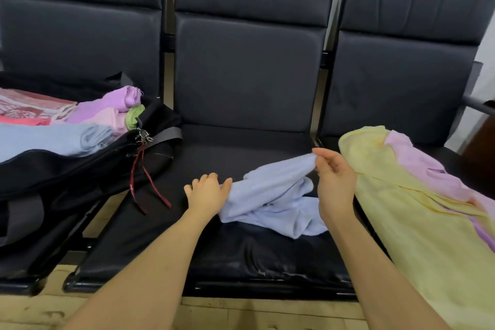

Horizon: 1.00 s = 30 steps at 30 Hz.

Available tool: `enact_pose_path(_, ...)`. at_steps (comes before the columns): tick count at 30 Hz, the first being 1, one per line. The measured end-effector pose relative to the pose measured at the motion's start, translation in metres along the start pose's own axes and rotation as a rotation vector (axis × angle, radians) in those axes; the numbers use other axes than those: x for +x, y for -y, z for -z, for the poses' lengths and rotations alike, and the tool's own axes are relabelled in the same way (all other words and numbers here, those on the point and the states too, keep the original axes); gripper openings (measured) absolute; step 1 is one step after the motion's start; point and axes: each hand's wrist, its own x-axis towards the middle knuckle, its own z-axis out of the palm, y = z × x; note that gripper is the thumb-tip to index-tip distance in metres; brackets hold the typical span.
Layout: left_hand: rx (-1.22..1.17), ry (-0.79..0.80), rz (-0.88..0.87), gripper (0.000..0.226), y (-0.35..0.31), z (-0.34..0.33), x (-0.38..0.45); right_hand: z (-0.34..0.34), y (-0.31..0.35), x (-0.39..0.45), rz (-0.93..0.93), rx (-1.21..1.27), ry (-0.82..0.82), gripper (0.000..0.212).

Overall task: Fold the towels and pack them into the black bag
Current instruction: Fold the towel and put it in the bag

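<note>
A crumpled light blue towel [278, 201] lies on the middle seat of the black bench [241, 257]. The left hand [207, 194] grips the towel's left edge, fingers curled over the cloth. The right hand [334, 179] pinches a corner at the towel's far right between thumb and fingertips, lifting it off the seat. On the left seat sits the open black bag [88, 171], already holding folded towels [88, 120] in blue, pink, purple and green. On the right seat a yellow towel [417, 225] is draped, with what looks like a pink towel [426, 169] lying over its far side.
</note>
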Motion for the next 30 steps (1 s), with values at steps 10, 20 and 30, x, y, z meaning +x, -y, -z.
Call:
enact_pose_path(10,-0.307,-0.260,-0.107,0.021,-0.019,0.009,0.002,-0.004,-0.011,0.009,-0.040,-0.014,0.003,0.016)
enact_pose_path(20,-0.574,-0.371,-0.647,0.046,-0.020,0.098,-0.036,-0.018,0.034,0.003,0.011,0.154,-0.108,0.023)
enact_pose_path(30,0.026,-0.026,-0.228,0.034,0.018,0.039,-0.036,-0.011,0.014,-0.018,-0.145,-0.115,0.091,0.019)
